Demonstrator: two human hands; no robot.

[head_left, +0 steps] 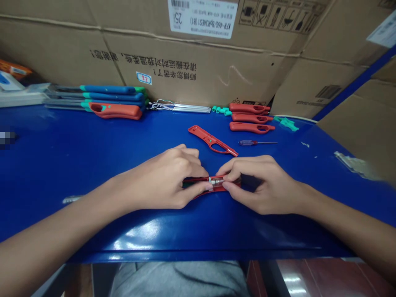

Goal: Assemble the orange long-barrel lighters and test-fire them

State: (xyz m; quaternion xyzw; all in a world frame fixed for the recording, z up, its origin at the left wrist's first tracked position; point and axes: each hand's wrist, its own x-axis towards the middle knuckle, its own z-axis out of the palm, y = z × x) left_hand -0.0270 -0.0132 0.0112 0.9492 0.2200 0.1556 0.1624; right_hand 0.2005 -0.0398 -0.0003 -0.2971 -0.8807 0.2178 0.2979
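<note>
Close to the table's front edge, my left hand [173, 177] pinches a red lighter casing half [220, 189] between thumb and fingers. From the other side, my right hand [260, 183] has its thumb and fingertips closed on the same casing. Between the fingertips a small clear and metallic part [216, 181] lies in the casing's hollow. My fingers cover much of the casing, so its ends are partly hidden. Just beyond my hands lies another red casing half [213, 141], hollow side up.
On the blue table [123, 144], a screwdriver [247, 142] lies behind my right hand. Red casings [252, 127], green pieces [287, 123] and metal tubes [192, 109] line the back. Blue lighters [114, 97] and a red lighter [117, 110] are stacked left. A cardboard box [216, 70] forms a wall behind.
</note>
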